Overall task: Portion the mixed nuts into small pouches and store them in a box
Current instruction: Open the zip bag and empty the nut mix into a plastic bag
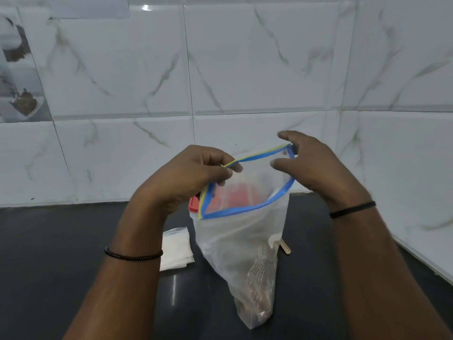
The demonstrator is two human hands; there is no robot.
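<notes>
- At the mouth of the zip bag (241, 244), held above the dark desk (61, 253): the left hand (186, 177) pinches the near-left part of the blue-and-yellow seal strip (247, 209), grip closed on the rim.
- The right hand (316, 168) takes the far-right corner of the same strip between thumb and fingers; the other fingers are loosely spread. Grip judged as grasping the bag rim.
- Between the two grips the mouth stands pulled wide open; the bag hangs down with its lowest corner at or near the desk.
- The mixed nuts (259, 285) lie in the lower part of the bag, seen as a brownish mass through the plastic.
- A stack of small clear pouches (176, 249) lies flat on the desk, just left of the bag.
- Step in hand, by judgement: opening the bulk bag, before any portioning. The next move calls for one hand to keep the mouth open while the other reaches in, or fetches a pouch.
- Hard to make out: a red-lidded container (193, 204) stands behind the bag, mostly hidden by it. A pale stick-like object (285, 246) shows beside the bag, identity unclear. Motion blur softens the nuts.
</notes>
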